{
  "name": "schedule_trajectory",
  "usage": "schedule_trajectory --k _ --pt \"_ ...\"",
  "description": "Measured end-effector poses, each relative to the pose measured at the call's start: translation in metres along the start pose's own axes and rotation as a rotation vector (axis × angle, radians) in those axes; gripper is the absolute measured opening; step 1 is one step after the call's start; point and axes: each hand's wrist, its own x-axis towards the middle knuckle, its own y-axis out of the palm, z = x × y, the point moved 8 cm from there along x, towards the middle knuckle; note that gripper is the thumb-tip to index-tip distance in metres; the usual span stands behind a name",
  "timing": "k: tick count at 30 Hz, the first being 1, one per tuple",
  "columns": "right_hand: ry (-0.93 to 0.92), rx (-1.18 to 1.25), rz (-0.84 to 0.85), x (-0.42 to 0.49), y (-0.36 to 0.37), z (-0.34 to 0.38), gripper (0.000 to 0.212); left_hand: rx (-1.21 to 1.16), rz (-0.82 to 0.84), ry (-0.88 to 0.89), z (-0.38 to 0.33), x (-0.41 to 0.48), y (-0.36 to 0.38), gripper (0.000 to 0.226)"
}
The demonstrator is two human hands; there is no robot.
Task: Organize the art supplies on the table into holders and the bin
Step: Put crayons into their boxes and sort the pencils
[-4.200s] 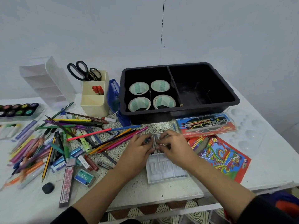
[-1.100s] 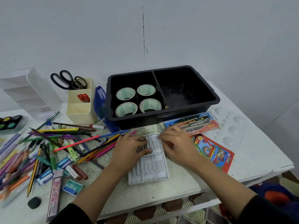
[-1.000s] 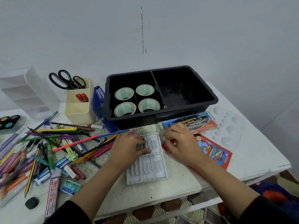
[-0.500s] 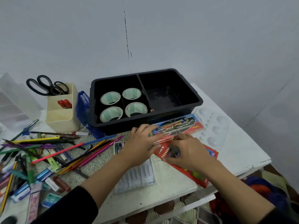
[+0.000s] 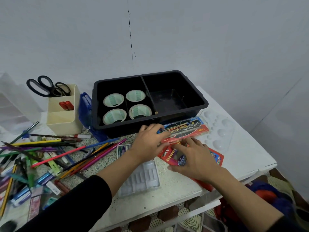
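Released: white moulded tray (image 5: 140, 179). Left hand (image 5: 149, 144) grips clear blue-red pencil case (image 5: 187, 128); right hand (image 5: 196, 159) spread on red crayon packet (image 5: 217, 159), likely bin-bound.

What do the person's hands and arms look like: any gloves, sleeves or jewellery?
Both hands are bare: the left hand and the right hand show no gloves, rings or watch. The left arm wears a plain black sleeve that ends near the elbow and leaves the forearm uncovered. The right forearm is uncovered too; a dark cuff seems to begin at the picture's lower right corner, though it is blurred.
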Motion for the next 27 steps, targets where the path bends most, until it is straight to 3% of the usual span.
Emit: schedule_trajectory --k 5,12,16,21,27 --pt "-0.196 0.073 -0.07 0.002 -0.028 0.018 0.038 -0.046 0.068 -0.022 0.005 0.006 -0.002 0.043" --pt "-0.262 0.248 0.025 0.002 -0.045 0.016 0.047 -0.182 0.187 -0.046 0.012 0.01 -0.004 0.037" --pt "-0.257 0.423 0.049 -0.003 -0.061 0.012 0.039 -0.178 0.19 -0.032 0.012 0.012 -0.007 0.035" --pt "-0.265 0.591 -0.022 -0.012 -0.086 0.012 0.009 -0.12 0.183 -0.027 0.011 0.01 -0.006 0.036" --pt "-0.236 0.69 -0.116 -0.016 -0.113 0.004 0.011 -0.202 0.187 -0.017 0.018 0.006 -0.006 0.037"
